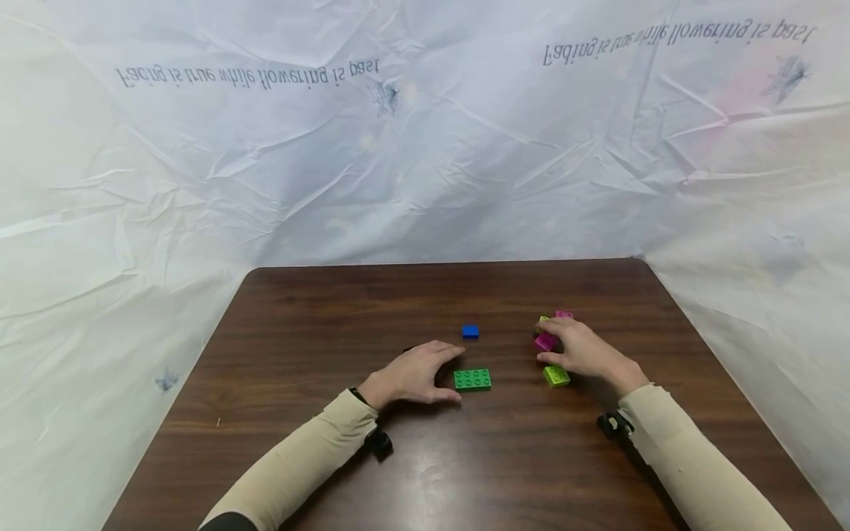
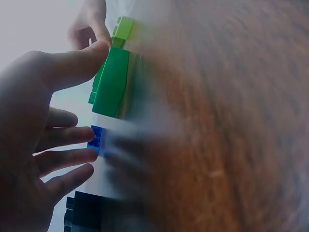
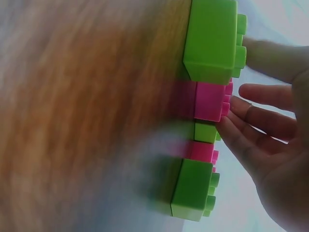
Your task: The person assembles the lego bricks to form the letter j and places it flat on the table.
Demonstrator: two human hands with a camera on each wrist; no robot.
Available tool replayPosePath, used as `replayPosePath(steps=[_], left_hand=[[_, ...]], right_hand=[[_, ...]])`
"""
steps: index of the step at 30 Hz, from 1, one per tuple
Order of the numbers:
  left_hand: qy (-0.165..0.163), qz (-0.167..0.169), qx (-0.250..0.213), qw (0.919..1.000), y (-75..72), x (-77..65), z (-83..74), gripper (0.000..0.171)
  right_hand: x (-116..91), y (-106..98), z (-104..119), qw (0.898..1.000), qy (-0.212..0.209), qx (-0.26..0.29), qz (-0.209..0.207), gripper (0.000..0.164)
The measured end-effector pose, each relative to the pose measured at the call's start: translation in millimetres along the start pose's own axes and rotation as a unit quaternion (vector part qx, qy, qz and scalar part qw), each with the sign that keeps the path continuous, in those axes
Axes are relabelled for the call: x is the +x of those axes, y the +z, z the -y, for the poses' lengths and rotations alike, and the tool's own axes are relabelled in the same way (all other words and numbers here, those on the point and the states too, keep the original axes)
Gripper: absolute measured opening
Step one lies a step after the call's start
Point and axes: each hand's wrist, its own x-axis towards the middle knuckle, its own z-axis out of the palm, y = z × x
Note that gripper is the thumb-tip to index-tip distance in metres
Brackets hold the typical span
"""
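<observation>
My left hand (image 1: pixel 418 372) is held low over the table, thumb and fingers spread, with nothing in its grasp. Just beyond its fingertips lies a green eight-stud brick (image 1: pixel 472 380). Farther back is a small blue brick (image 1: pixel 470 332), and a black brick (image 2: pixel 89 212) shows below the fingers in the left wrist view. The right hand (image 1: pixel 587 350) reaches over a group of bricks, thumb apart from the fingers. Its fingertips are right at a magenta brick (image 3: pixel 210 101). Nearest its thumb sits a lime brick (image 1: pixel 556 376); the hand partly covers the group in the head view.
Behind the right fingers are a second lime brick (image 1: pixel 543 320) and a pink brick (image 1: pixel 564 314). Another green brick (image 3: pixel 192 188) stands at the row's end in the right wrist view. The brown wooden table (image 1: pixel 319 310) meets white sheeting (image 1: pixel 412 184) at its back and sides.
</observation>
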Motion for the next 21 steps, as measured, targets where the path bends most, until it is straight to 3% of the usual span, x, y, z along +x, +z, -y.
replayPosePath(steps=[21], left_hand=[[-0.004, 0.013, -0.021, 0.9997, 4.6, 4.7, 0.2, 0.079]], right_hand=[[6.3, 3.4, -1.2, 1.0, 0.012, -0.015, -0.02, 0.048]])
